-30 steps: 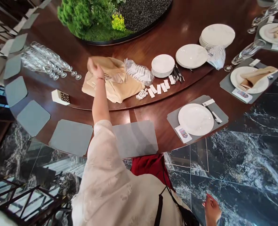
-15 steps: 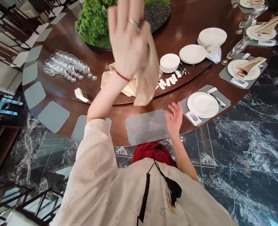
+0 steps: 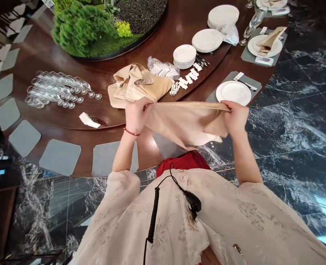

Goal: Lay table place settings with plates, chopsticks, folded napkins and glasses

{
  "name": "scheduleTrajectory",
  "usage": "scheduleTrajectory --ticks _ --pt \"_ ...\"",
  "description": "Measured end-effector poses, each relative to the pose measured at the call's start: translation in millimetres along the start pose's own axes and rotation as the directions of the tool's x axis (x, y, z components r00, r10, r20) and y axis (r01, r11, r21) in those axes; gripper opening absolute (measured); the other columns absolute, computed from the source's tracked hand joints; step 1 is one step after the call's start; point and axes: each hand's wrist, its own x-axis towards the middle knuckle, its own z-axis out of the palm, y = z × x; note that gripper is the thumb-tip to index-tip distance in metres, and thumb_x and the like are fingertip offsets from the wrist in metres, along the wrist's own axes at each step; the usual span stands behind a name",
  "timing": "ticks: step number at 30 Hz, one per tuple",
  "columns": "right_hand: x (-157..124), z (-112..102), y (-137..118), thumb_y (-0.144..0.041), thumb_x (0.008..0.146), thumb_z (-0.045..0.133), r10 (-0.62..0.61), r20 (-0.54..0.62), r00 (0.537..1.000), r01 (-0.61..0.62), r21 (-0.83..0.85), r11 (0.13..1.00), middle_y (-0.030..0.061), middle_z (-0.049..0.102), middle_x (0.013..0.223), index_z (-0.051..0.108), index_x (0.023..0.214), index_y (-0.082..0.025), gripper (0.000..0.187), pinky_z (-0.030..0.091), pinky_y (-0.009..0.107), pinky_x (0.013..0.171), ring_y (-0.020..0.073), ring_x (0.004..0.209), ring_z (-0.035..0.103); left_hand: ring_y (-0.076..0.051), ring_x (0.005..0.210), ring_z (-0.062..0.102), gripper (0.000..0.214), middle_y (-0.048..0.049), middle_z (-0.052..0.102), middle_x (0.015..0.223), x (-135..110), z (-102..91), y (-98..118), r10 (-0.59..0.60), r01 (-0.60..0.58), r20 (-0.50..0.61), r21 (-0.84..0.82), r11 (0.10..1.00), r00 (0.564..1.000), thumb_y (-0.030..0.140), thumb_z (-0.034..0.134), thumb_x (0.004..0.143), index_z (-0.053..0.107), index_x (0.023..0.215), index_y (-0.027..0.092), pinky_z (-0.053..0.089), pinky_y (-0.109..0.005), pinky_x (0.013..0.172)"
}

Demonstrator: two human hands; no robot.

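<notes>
My left hand (image 3: 135, 116) and my right hand (image 3: 236, 117) pinch opposite corners of a beige cloth napkin (image 3: 187, 123), holding it stretched and sagging above the table's edge. A red string circles my left wrist. Just beyond my left hand lies a heap of beige napkins (image 3: 139, 86) on the dark wooden turntable (image 3: 107, 121). Beyond my right hand, a white plate (image 3: 233, 92) rests on a grey placemat (image 3: 252, 85). The napkin hides part of a nearer grey placemat (image 3: 163, 145).
Several stemmed glasses (image 3: 60, 90) lie on their sides at left. White plate stacks (image 3: 183, 56) and a plastic bag (image 3: 163, 69) stand beyond the napkins. A moss centrepiece (image 3: 80, 31) fills the top. Black marble floor (image 3: 290, 125) lies past the table edge.
My right hand has risen from beside the table and taken the napkin's other corner. The napkin, earlier dangling from my left hand, now spreads between both hands. The view has turned slightly.
</notes>
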Motion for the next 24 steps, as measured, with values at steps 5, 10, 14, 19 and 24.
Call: scheduleTrajectory --ticks 5,10,14,19,24 --pt "-21.1 -55.0 51.0 -0.03 0.095 0.055 0.06 -0.075 0.995 -0.055 0.065 0.996 0.019 0.078 0.097 0.079 0.113 -0.018 0.032 0.048 0.043 0.084 0.0349 0.093 0.071 -0.026 0.101 0.071 0.01 -0.0037 0.079 0.091 -7.8 -21.9 -42.8 -0.104 0.104 0.004 -0.114 0.988 0.995 0.032 0.076 0.089 0.08 0.087 0.023 0.054 -0.042 0.096" --pt "-36.2 -67.6 22.7 -0.041 0.094 0.056 -0.036 0.13 0.991 0.013 0.176 0.984 0.0071 0.065 0.069 0.069 0.137 -0.018 0.051 0.041 0.037 0.063 0.0221 0.057 0.051 -0.026 0.1 0.073 0.014 -0.0038 0.073 0.076 -9.8 12.0 -58.4 -0.283 0.256 -0.033 -0.338 0.906 0.959 0.035 0.084 0.079 0.075 0.078 0.023 0.057 -0.038 0.086" --pt "-43.6 -47.5 -39.9 -0.042 0.096 0.05 -0.285 0.372 0.883 0.065 0.506 0.86 0.0067 0.073 0.089 0.075 0.101 -0.023 0.032 0.048 0.032 0.067 0.0206 0.071 0.062 -0.016 0.074 0.069 0.018 0.0013 0.068 0.071 -22.5 64.7 -18.7 -0.279 0.259 0.027 -0.464 0.847 0.96 0.029 0.088 0.073 0.074 0.082 0.023 0.056 -0.03 0.072" --pt "-40.6 -31.5 -92.7 -0.043 0.096 0.058 -0.551 0.467 0.692 0.089 0.702 0.707 0.0033 0.07 0.095 0.068 0.118 -0.022 0.032 0.051 0.028 0.074 0.017 0.079 0.063 -0.014 0.069 0.068 0.033 0.0027 0.066 0.069 -44.5 101.9 41.0 -0.239 0.257 0.122 -0.671 0.696 0.963 0.038 0.094 0.074 0.075 0.096 0.023 0.055 -0.028 0.068" --pt "-26.4 -37.6 -94.3 -0.045 0.105 0.044 -0.551 0.414 0.725 0.213 0.626 0.751 0.0053 0.072 0.098 0.07 0.114 -0.022 0.036 0.05 0.029 0.077 0.018 0.082 0.064 -0.02 0.084 0.076 0.043 -0.0018 0.077 0.083 -63.3 107.1 48.1 -0.236 0.311 0.212 -0.766 0.562 0.948 0.054 0.092 0.075 0.077 0.101 0.023 0.062 -0.033 0.08"
